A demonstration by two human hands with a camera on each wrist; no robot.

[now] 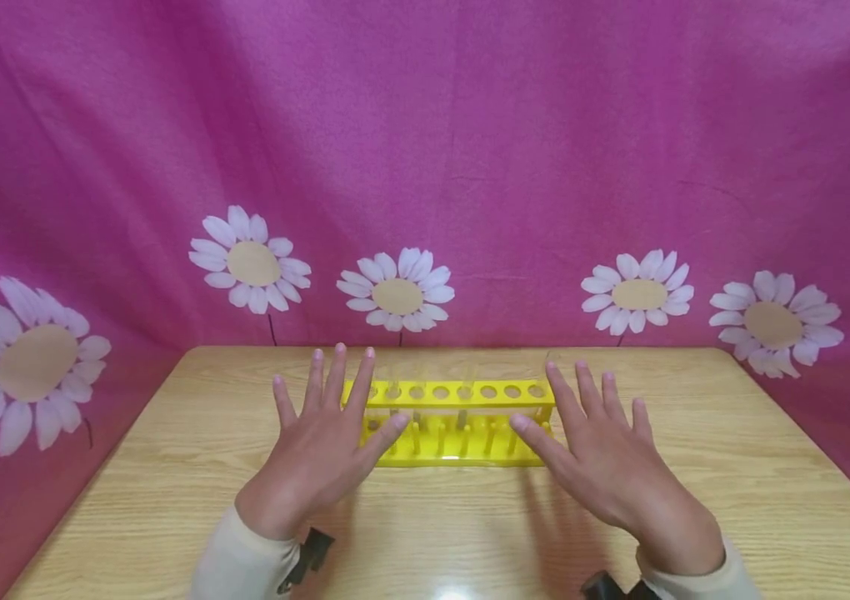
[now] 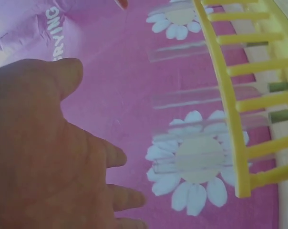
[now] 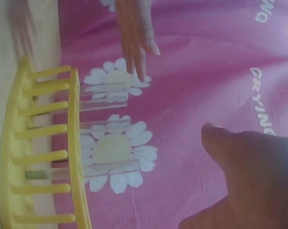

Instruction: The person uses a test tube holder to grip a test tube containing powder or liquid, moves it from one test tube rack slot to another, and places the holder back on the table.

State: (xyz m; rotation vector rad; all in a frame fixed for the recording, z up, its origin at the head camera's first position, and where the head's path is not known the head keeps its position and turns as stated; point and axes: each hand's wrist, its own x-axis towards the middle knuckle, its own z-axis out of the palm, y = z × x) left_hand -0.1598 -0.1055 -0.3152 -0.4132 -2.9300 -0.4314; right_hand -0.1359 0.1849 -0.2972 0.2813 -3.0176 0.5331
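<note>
A yellow test tube rack (image 1: 455,460) stands near the middle of the table, with pegs along its front and a row of round holes on top. Several clear test tubes (image 2: 182,99) sit upright in it; some show dark green at the bottom, as on one tube (image 3: 110,168) in the right wrist view. My left hand (image 1: 312,467) is spread, palm down, in front of the rack's left end, hiding part of it. Before the right end, my right hand (image 1: 612,471) is spread likewise. Both hands hold nothing and look apart from the rack in the wrist views.
The rack stands on a light wooden table (image 1: 440,533). Behind and beside it hangs a magenta cloth (image 1: 515,167) printed with white daisies (image 1: 397,296). A black device (image 1: 308,560) is on the left wrist, and another (image 1: 608,586) is on the right.
</note>
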